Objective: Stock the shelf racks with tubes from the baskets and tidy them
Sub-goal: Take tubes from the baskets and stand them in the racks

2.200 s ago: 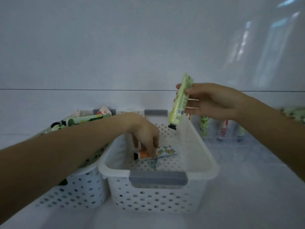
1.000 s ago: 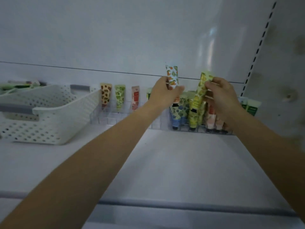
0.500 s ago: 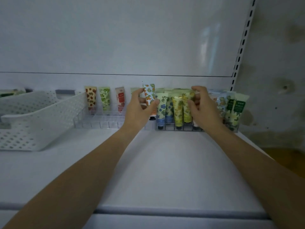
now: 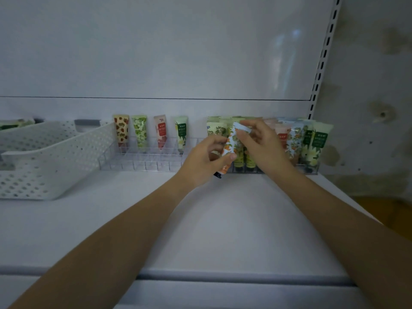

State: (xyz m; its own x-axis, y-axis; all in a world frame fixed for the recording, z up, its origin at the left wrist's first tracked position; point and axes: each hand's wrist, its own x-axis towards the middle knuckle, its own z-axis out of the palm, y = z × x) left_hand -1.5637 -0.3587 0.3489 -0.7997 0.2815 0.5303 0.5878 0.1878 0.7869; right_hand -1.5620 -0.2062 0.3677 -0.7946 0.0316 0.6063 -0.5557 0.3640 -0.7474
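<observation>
A white shelf (image 4: 223, 219) is filling the lower part of the view, with a pale back panel (image 4: 156, 52) rising behind it and a slotted upright (image 4: 321, 63) running down at the right. A white perforated basket (image 4: 51, 157) is sitting on the shelf at the left, its near wall tilting toward the camera; the edge of a second basket (image 4: 13, 123) is showing behind it with some tubes inside, too blurred to count.

Along the back of the shelf a clear divided rack (image 4: 142, 159) is lying just beside the basket. Four tubes are standing upright in its rear slots, spaced apart: a spotted brown one (image 4: 121, 130), a green leafy one (image 4: 139, 131), a red-labelled one (image 4: 161, 130) and a pale green one (image 4: 181, 132). To the right a second rack (image 4: 310, 169) is packed with upright tubes touching one another, including two dark green-labelled tubes (image 4: 317, 141) at its far right end.

Both bare forearms are reaching in from the bottom corners. The left hand (image 4: 205, 161) is pinching a tube with orange fruit print (image 4: 231, 148) between thumb and fingers, low on its body. The right hand (image 4: 260, 146) is closing its fingertips on the same tube's upper, crimped end. The tube is hanging tilted, dark cap down and toward the left, in front of the packed rack's left end and above the shelf. Whether the cap is touching the shelf I cannot tell.
</observation>
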